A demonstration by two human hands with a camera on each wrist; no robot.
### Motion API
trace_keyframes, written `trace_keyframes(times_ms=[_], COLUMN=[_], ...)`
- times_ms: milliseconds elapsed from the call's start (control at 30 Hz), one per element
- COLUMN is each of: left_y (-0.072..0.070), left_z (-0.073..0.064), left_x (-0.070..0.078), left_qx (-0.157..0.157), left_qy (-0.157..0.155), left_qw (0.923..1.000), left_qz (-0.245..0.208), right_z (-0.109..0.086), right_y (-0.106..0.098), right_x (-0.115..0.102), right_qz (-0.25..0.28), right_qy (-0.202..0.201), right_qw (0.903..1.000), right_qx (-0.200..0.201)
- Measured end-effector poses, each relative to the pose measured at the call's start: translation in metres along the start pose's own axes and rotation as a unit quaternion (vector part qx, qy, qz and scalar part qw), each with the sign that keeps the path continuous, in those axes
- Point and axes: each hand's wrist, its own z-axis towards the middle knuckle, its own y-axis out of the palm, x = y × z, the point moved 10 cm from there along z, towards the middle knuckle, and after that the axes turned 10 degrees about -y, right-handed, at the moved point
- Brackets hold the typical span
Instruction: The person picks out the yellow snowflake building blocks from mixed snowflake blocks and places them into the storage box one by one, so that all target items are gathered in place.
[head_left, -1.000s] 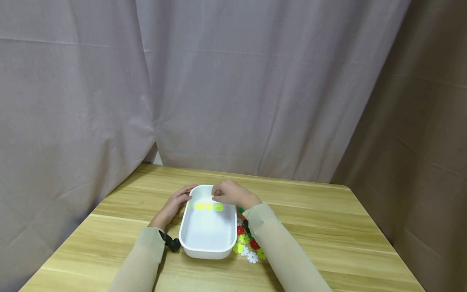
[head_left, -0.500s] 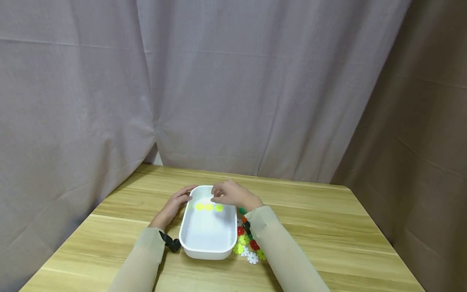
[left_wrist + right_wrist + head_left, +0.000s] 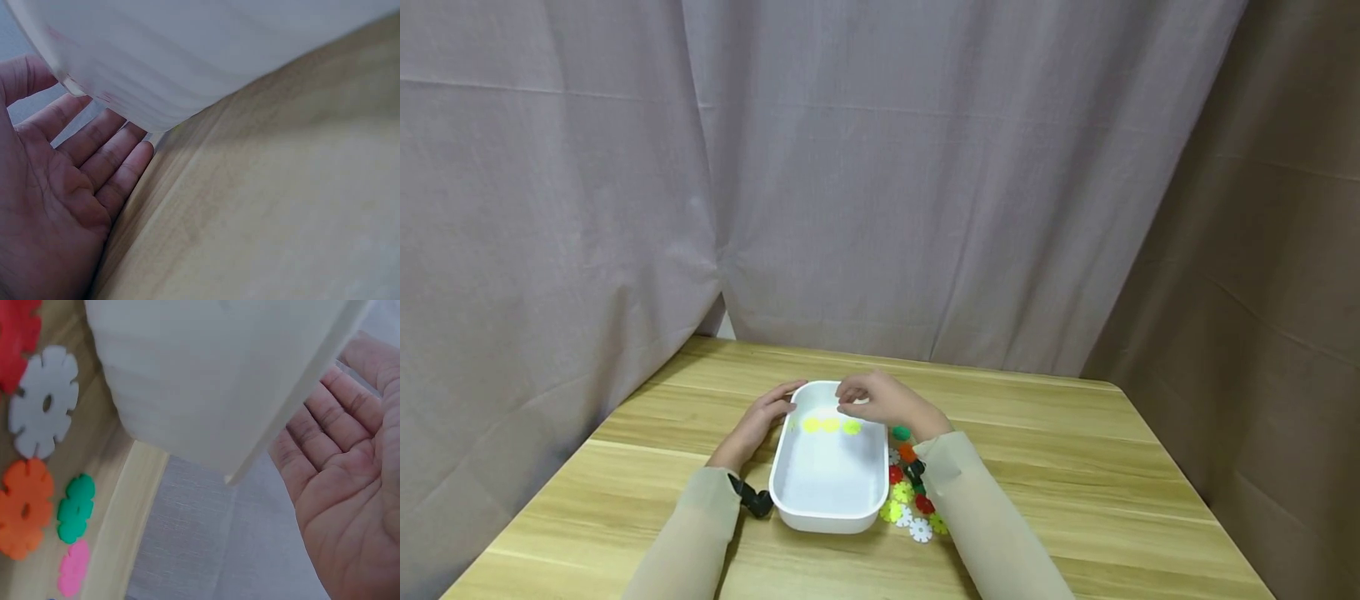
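Observation:
A white rectangular tray [image 3: 829, 492] stands on the table, with three yellow notched disc pieces [image 3: 831, 426] in a row inside it. My left hand [image 3: 760, 421] holds the tray's far left side. In the left wrist view its thumb [image 3: 28, 78] reaches over the rim and the fingers [image 3: 103, 147] lie along the outer wall. Over the far right corner hovers my right hand [image 3: 883, 400], fingers loosely bent and thumb apart from them, with nothing visible between. The right wrist view has the tray wall [image 3: 187, 381] hiding its fingertips.
Right of the tray lie several loose notched discs: white [image 3: 921, 529], red [image 3: 924, 504], orange [image 3: 907, 452] and green [image 3: 901, 433]. A pink disc [image 3: 74, 569] is in the right wrist view. A grey curtain [image 3: 880, 208] hangs behind the wooden table [image 3: 1075, 467].
My right hand has drifted slightly right, its thumb and fingers parting. The sleeve has shifted too, uncovering more of the loose discs. My left hand and the tray stay nearly in place.

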Motion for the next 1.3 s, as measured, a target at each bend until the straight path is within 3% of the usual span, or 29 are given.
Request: trace_keyframes(times_ms=[333,867,1033,1300], left_y=[0.000,-0.004,-0.005,-0.004], left_z=[-0.002,-0.003,-0.003,-0.006], left_x=[0.000,0.001,0.004,0.003], left_qx=[-0.004,0.002,0.003,-0.001], left_qy=[0.006,-0.001,0.002,0.005], left_qw=[1.0000,1.0000,1.0000,1.0000], left_qz=[0.007,0.003,0.003,-0.002], right_z=[-0.038,-0.081,-0.093,-0.115], right_y=[-0.007,-0.028,-0.025,0.003], right_x=[0.006,0.022,0.025,0.019], right_qz=[0.040,0.055,0.056,0.070], right_qy=[0.012,0.016,0.011,0.033], right_qw=[0.9952,0.9905,0.9935,0.9967], right_qx=[0.089,0.125,0.099,-0.023])
